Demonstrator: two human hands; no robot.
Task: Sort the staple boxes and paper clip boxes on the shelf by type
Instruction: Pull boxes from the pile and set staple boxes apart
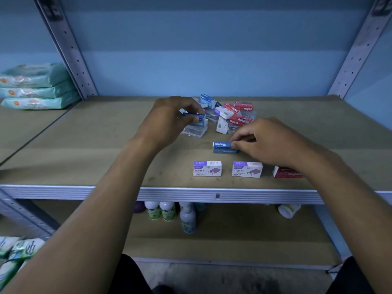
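The left hand (169,117) pinches a blue staple box (196,118) between thumb and curled fingers, held just above a clear plastic box (194,131) at the left side of the mixed pile (227,115). The right hand (269,141) pinches the right end of a second blue box (223,147), which lies flat on the shelf (84,145) just in front of the pile; its top reads "Staples", upside down from this side.

The pile sits mid-shelf, toward the back edge. It holds red boxes marked "Staples" (240,108), a white box (223,112), an upright blue box (207,100), and clear plastic boxes whose contents are too small to tell.

Along the front edge stand three sorted boxes in a row. Two white-and-purple boxes, the left one (207,168) and the right one (247,169), read "KREATE" and "STAPLES" with a staple-strip drawing. A red box (285,172), marked "Staples", is partly covered by the right wrist.

On the adjoining shelf to the left, three teal soft packs (36,85) lie stacked. Below the front rail (212,195), the lower shelf carries several bottles (167,211) with green labels and one white jar (288,210) on its side. Green-and-white packs (14,255) lie at the lower left corner.
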